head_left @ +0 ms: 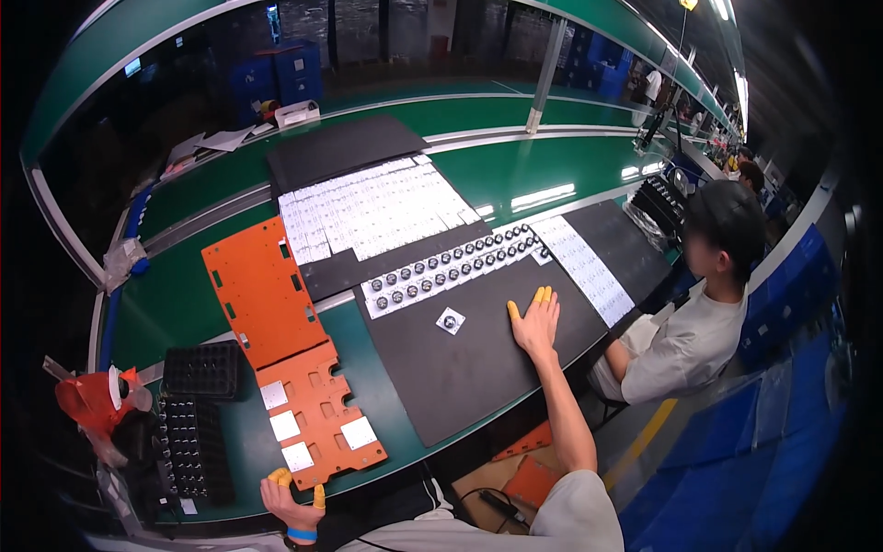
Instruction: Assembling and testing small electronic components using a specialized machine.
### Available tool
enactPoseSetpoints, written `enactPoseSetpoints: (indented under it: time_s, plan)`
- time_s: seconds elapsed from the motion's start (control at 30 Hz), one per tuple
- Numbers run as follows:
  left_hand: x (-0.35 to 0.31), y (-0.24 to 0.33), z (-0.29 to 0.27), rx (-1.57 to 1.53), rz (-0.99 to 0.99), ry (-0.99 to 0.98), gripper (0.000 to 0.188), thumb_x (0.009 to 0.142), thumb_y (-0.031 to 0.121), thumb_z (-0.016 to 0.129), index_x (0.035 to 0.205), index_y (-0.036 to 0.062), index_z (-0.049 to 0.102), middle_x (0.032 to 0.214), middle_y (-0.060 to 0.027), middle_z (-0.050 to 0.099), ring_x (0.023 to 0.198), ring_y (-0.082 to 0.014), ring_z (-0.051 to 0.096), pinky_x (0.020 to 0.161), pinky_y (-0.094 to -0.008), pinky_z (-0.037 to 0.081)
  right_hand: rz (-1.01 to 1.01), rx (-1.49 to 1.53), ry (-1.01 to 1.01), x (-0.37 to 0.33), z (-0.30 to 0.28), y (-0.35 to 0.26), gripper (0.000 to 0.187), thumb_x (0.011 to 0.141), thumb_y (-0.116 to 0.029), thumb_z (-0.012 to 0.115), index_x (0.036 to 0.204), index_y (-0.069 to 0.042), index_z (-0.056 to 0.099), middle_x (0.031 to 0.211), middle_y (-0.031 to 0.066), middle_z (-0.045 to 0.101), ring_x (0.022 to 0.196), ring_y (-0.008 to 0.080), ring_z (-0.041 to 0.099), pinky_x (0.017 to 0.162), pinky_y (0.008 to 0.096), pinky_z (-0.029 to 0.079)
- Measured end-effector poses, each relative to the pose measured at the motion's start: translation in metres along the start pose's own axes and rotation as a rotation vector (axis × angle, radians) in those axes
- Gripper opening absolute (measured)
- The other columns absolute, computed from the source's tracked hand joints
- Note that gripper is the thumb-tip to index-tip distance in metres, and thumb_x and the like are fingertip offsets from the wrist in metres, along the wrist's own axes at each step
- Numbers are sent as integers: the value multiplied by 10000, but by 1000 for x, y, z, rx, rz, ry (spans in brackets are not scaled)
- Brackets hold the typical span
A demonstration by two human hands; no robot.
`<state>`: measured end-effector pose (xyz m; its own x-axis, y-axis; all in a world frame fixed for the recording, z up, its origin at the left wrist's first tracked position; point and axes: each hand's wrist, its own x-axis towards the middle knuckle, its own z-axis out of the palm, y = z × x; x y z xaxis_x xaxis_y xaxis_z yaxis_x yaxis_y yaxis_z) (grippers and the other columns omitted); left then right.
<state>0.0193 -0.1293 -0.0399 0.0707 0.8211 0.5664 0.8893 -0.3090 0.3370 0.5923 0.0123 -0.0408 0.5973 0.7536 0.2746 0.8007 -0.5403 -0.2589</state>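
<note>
My right hand point(536, 324) lies on the black mat point(460, 386), fingers stretched and holding nothing, with yellow cots on some fingertips. To its left on the mat is a single white square plate with a round black part point(450, 321). Beyond it run two rows of similar plates with black parts point(441, 270). My left hand point(292, 508), also in yellow cots, is at the near edge of the lower orange fixture point(317, 405), its fingers apart; whether they touch it is unclear. White square plates point(360, 433) sit in several of the fixture's pockets.
Another orange panel point(262, 285) adjoins the fixture. White printed sheets point(377, 212) cover the far mat; another white strip point(584, 269) lies at right. Black trays point(195, 451) stand at left beside a red-orange container point(87, 405). A co-worker point(704, 313) sits close on my right.
</note>
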Motion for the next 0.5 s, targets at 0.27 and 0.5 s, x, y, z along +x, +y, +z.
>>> enactPoseSetpoints:
  time_s: [0.27, 0.5]
  plan:
    - [4, -1, -1, -7, 16, 2, 621, 803, 554, 749, 966, -35, 633, 962, -175, 594, 891, -373, 561, 777, -459, 459, -20, -32, -22, -2, 2, -2, 897, 989, -540, 510, 1481, 192, 339, 1586, 344, 314, 1518, 457, 229, 1255, 499, 159]
    - [3, -2, -3, -46, 15, 4, 626, 798, 557, 759, 969, -33, 635, 963, -168, 598, 886, -375, 557, 777, -458, 459, -11, -28, -13, -8, 1, -4, 886, 990, -535, 494, 1492, 179, 335, 1597, 330, 308, 1525, 437, 227, 1257, 482, 165]
